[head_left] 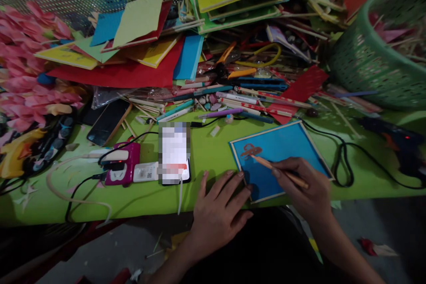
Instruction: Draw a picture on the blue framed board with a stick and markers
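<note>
A blue panel [282, 155] edged with thin pale sticks lies on the green-covered table, with a small brown drawing [251, 151] near its upper left corner. My right hand [304, 186] is closed around a slim orange-brown pen [264, 162], whose tip touches the drawing. Flat on the table, fingers spread, my left hand [222, 208] rests at the panel's lower left edge. Its fingertips reach the stick border. Left of it lies a phone [175, 173] with a lit, blurred screen and a white cable.
A magenta power adapter [123, 164] with cables stands at left, near a dark phone [109, 122]. Pens, sticks and orange-handled cutters [228, 53] crowd the middle. Coloured panels [140, 22] are piled behind. At right are a green basket [382, 53] and a glue gun [396, 142] with its cord.
</note>
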A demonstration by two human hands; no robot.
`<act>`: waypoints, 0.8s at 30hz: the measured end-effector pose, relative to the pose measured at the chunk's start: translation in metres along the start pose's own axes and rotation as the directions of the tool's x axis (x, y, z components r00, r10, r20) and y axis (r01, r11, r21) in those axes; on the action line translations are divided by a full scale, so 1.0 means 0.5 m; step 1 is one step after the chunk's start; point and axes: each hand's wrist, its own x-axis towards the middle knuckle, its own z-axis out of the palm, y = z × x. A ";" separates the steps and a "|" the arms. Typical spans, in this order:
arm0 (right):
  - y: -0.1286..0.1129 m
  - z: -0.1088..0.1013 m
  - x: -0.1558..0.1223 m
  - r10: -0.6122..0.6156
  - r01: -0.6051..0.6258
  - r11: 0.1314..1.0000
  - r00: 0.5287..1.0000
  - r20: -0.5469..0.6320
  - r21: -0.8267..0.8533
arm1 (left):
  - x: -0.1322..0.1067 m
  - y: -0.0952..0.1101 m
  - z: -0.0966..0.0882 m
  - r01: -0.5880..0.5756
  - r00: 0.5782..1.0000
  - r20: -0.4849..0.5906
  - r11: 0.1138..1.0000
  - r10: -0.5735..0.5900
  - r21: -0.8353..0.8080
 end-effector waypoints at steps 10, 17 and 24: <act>-0.003 0.000 0.003 -0.044 0.044 0.999 0.998 0.033 0.003 | -0.002 0.000 0.000 0.008 1.000 0.010 1.000 -0.008 -0.004; 0.004 0.006 0.001 -0.023 0.022 1.000 0.999 0.032 0.016 | -0.002 0.000 0.000 0.006 1.000 0.012 1.000 -0.006 -0.008; -0.003 0.002 0.005 -0.042 0.041 0.999 0.998 0.050 0.017 | -0.002 0.001 0.000 0.013 1.000 0.014 1.000 -0.013 -0.010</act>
